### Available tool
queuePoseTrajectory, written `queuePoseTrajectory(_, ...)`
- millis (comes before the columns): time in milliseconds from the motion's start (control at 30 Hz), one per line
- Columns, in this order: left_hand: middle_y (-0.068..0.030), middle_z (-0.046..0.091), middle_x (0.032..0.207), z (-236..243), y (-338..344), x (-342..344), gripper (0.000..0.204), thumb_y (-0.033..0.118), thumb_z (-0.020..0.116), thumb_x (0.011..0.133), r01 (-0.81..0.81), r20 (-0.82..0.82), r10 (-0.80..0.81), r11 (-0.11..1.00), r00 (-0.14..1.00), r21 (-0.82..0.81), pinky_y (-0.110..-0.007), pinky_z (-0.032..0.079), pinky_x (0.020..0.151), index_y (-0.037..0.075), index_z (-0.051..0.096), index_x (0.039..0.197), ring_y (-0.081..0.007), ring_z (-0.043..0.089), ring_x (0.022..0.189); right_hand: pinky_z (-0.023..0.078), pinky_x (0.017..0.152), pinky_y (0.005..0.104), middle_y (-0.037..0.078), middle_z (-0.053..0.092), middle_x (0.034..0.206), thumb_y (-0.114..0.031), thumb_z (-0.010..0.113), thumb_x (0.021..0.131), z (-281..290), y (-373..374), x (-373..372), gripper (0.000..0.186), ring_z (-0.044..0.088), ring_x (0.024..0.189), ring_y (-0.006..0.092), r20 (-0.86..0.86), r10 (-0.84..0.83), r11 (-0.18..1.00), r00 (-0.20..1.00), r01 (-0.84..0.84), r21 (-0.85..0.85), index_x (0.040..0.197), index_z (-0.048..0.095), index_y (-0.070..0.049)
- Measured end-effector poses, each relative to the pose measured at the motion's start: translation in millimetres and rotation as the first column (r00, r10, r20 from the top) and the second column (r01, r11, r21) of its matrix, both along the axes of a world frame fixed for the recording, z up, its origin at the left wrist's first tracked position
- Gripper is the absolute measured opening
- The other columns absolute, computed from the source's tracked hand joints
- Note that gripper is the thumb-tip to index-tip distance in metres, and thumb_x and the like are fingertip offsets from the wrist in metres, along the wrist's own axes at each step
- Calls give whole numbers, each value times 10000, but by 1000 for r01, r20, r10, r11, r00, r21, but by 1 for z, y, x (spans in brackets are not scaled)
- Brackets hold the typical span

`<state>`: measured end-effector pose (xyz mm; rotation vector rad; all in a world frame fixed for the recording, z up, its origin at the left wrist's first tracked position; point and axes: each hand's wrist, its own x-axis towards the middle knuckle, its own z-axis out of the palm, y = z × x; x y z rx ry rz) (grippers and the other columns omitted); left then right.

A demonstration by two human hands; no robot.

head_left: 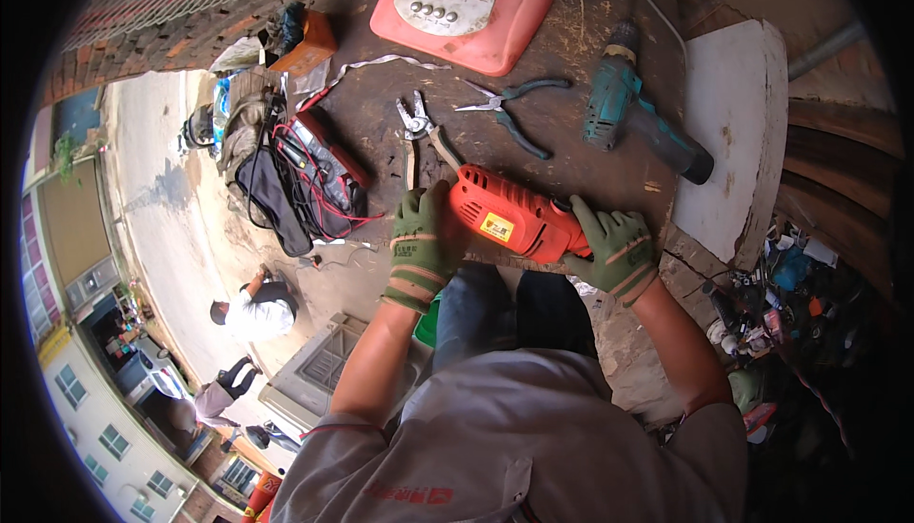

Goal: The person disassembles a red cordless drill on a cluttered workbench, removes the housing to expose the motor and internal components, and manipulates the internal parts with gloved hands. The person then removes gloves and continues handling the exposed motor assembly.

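at the table's [592, 190] near edge, hands [419, 252] [617, 245] hold a red tool [506, 213] beside pliers [417, 127].

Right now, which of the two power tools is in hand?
The red tool, held between the left hand and right hand; the teal drill lies untouched at upper right.

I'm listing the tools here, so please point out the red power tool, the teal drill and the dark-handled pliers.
Red power tool [526, 213], head view: on its housing.
Teal drill [617, 104], head view: on its body.
Dark-handled pliers [496, 103], head view: at their pivot.
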<state>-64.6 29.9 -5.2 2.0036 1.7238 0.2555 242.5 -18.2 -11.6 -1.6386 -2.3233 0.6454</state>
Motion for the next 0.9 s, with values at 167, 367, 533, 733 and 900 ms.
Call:
queuePoseTrajectory(167,-208,600,1137,9,-11,6,729,91,838,687,4,35,-9,991,999,137,-518,501,884,57,552,1356,-437,590,1030,491,775,467,105,665,861,-445,806,728,-3,-6,-1,880,656,790,302,-19,-2,1000,1000,2,3,1473,534,-63)
queuePoseTrajectory(367,-221,601,1128,6,-5,9,610,100,819,740,-12,-3,12,997,1000,77,-515,508,863,49,558,1289,-447,586,1036,501,818,470,121,697,926,-423,825,722,-2,-1,-1,879,679,864,312,-8,7,1000,1000,-7,-29,1467,532,-60)
queuePoseTrajectory(533,-214,596,1120,6,-5,3,566,134,821,778,4,52,-6,999,999,40,-494,528,832,40,558,1270,-417,622,977,505,833,470,128,710,952,-412,843,724,-4,7,3,849,685,894,325,-42,34,999,999,-35,-25,1440,549,-63)
queuePoseTrajectory(733,-224,630,1107,-6,12,-6,492,157,821,788,47,112,-53,997,992,59,-490,535,863,22,614,1214,-428,632,991,498,846,455,138,707,967,-414,811,765,0,7,1,773,683,916,321,3,-2,999,1000,2,-35,1408,568,-60)
queuePoseTrajectory(900,-216,618,1143,6,1,1,569,163,821,781,12,85,-25,988,996,152,-494,533,857,44,563,1275,-424,625,1023,481,768,461,101,677,904,-362,842,679,9,-8,-3,853,653,821,300,47,-46,988,998,39,150,1428,573,-53)
